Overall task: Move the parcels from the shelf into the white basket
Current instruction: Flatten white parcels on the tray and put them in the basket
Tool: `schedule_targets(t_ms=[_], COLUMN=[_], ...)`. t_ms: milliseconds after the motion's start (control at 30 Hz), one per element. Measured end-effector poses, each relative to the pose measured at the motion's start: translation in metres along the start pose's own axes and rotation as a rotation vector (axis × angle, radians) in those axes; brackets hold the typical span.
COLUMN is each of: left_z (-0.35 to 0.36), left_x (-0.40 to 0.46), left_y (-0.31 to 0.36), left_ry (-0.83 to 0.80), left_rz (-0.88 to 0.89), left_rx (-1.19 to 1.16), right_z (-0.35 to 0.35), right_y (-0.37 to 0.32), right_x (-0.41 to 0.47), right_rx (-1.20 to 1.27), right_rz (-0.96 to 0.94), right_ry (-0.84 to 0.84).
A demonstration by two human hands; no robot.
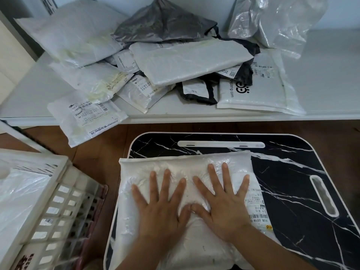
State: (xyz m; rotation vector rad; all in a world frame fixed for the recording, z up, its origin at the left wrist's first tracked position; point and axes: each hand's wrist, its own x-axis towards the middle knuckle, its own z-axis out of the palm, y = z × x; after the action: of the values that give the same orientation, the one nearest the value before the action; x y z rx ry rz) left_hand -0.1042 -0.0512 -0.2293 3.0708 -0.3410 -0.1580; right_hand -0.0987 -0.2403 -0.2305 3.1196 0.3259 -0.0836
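A big white parcel (194,164) lies flat on a black marble-patterned tray table (292,182). My left hand (159,207) and my right hand (224,203) both press down on it with fingers spread straight, thumbs nearly touching. The white basket (58,191) stands at the lower left and holds a white plastic-wrapped parcel (21,193). On the white shelf (331,75) behind lies a heap of several parcels (185,59), white, grey and black. One labelled white parcel (87,117) hangs over the shelf's front edge.
A crumpled clear plastic bag (276,22) sits at the back right of the shelf. A white parcel with black lettering (257,88) lies at the heap's right. Brown wooden floor (101,151) shows between shelf, basket and tray table.
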Motion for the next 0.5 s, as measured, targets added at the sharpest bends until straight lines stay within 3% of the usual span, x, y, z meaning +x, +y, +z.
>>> schedule_targets(t_ms=[500], left_z=[0.011], left_x=[0.0], left_y=[0.001], left_ry=[-0.03], left_rz=[-0.005], left_rx=[-0.027], right_z=[0.005], right_y=[0.001], right_x=[0.001], right_rx=[0.027], right_rz=[0.004], right_ry=[-0.052])
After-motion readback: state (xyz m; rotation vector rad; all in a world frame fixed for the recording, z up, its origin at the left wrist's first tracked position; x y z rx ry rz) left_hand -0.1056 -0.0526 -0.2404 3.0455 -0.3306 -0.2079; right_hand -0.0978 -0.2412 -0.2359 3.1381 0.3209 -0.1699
